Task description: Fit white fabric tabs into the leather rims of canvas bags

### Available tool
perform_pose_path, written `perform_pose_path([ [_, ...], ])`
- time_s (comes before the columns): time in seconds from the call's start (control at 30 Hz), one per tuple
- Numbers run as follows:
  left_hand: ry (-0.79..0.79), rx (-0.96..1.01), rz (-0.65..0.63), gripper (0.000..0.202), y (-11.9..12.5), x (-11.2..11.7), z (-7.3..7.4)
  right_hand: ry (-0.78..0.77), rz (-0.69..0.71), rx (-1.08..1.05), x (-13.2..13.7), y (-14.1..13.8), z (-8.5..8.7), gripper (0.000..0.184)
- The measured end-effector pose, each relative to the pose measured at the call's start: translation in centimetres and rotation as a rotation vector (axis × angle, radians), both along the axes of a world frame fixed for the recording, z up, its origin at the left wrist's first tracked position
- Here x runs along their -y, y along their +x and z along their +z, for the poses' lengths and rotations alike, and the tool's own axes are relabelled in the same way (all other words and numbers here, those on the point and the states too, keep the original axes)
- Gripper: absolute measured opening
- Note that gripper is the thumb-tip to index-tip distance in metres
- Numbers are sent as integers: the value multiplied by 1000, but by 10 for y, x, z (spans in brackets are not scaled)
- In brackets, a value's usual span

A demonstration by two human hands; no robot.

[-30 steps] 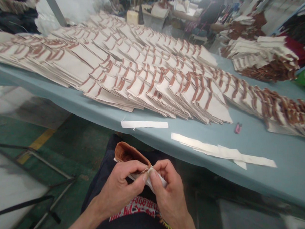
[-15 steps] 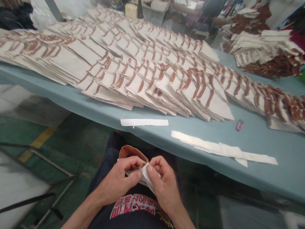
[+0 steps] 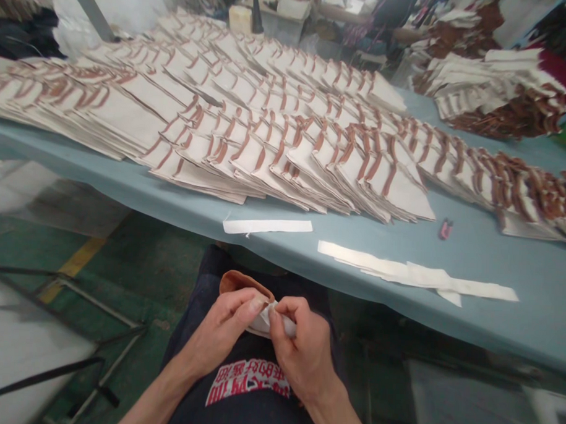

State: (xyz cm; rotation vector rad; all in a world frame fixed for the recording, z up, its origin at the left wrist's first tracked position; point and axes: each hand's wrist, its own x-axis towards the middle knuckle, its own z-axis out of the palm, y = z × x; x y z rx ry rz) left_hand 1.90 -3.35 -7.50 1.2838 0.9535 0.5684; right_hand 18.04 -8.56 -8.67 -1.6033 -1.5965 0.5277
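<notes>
Over my lap I hold a small cream-white fabric piece with a curved brown side [image 3: 243, 281]. My left hand [image 3: 235, 318] is closed on it from the left, thumb and fingers pinched near its top edge. From the right, my right hand [image 3: 301, 336] pinches the white cloth [image 3: 263, 321] close beside my left fingertips. The two hands nearly touch. The fingers hide most of the piece, and I cannot make out its exact shape. Beneath it lies a dark apron with red and white lettering [image 3: 247, 381].
On the blue-covered table [image 3: 181, 211] lie long overlapping rows of cream fabric pieces with brown edging [image 3: 266, 149]. A white strip [image 3: 268, 226], more cream strips [image 3: 401, 272] and small pink thread snips [image 3: 445, 229] lie along the near side. A brown and white fabric heap [image 3: 500, 96] stands at back right.
My right hand has turned, its fingers curling more over the white cloth, and the white flap beside its thumb has shifted. My left thumb has moved up toward the edge. The table things stay put.
</notes>
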Motion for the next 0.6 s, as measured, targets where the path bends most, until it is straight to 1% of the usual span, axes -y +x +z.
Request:
perform_pose_path([
  [0.07, 6, 1, 20, 43, 0, 1, 0, 90, 18, 87, -1, 1, 0, 17],
  [0.13, 3, 4, 23, 40, 0, 1, 0, 134, 26, 125, 0, 1, 0, 20],
  [0.3, -37, 15, 14, 35, 1, 2, -3, 147, 6, 143, 0, 2, -2, 22],
  [0.43, -32, -15, 42, 34, 4, 1, -7, 177, 28, 190, -1, 2, -3, 25],
  [0.6, -74, 7, 79, 35, 5, 1, -11, 158, 48, 200, -2, 3, -5, 26],
])
